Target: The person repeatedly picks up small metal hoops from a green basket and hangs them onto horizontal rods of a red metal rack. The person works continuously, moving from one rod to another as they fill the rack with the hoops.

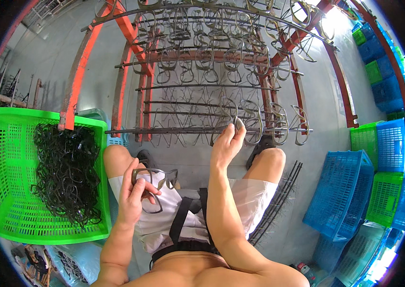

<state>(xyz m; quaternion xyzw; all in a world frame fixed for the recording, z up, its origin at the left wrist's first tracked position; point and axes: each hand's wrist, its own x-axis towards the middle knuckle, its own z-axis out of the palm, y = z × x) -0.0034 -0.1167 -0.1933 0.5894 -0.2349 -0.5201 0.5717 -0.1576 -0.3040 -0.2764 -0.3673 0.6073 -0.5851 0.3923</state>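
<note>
My left hand (137, 193) holds several dark, glossy eyeglass frames (154, 171) above my left thigh. My right hand (228, 145) is at the lowest metal rod (173, 131) of a red rack, its fingertips pinching an eyeglass frame (229, 106) that stands up at the rod. To the right of that hand, more eyeglass frames (252, 122) hang on the same rod's thin wire prongs. The left part of this rod carries bare prongs. Rods higher up the rack hold many similar frames (205, 57).
A green plastic basket (104, 186) with a heap of black frames (69, 172) stands at my left. Red rack posts (76, 79) rise before me. Pronged rods (277, 201) lie on the floor beside my right thigh. Blue baskets (335, 193) and green crates (385, 197) are stacked at the right.
</note>
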